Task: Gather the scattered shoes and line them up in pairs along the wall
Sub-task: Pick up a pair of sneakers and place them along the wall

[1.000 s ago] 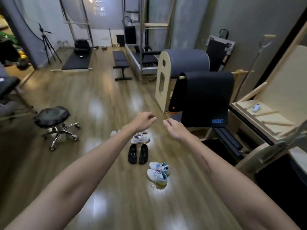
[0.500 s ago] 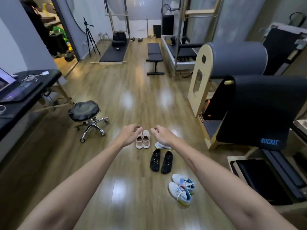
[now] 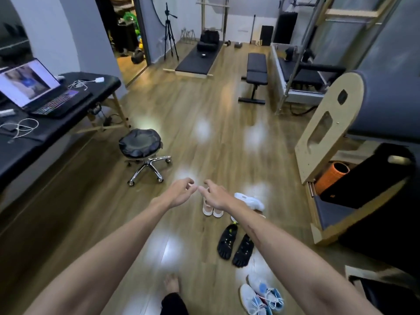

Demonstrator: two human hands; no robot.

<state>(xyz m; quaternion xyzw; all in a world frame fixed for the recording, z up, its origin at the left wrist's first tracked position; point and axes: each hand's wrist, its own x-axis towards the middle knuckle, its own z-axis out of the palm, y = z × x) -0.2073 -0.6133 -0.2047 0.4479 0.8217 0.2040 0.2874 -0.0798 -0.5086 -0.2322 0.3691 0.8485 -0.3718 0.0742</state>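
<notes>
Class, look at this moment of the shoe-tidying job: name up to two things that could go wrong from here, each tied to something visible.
Both hands, left hand and right hand, are empty and outstretched. The rolling stool stands close by; bumping it might send it rolling. The white sneakers lie askew, one partly hidden by the right forearm, so they could be mispaired or kicked.

Both arms reach forward, the left hand and right hand loosely curled, empty, fingertips almost meeting.
</notes>
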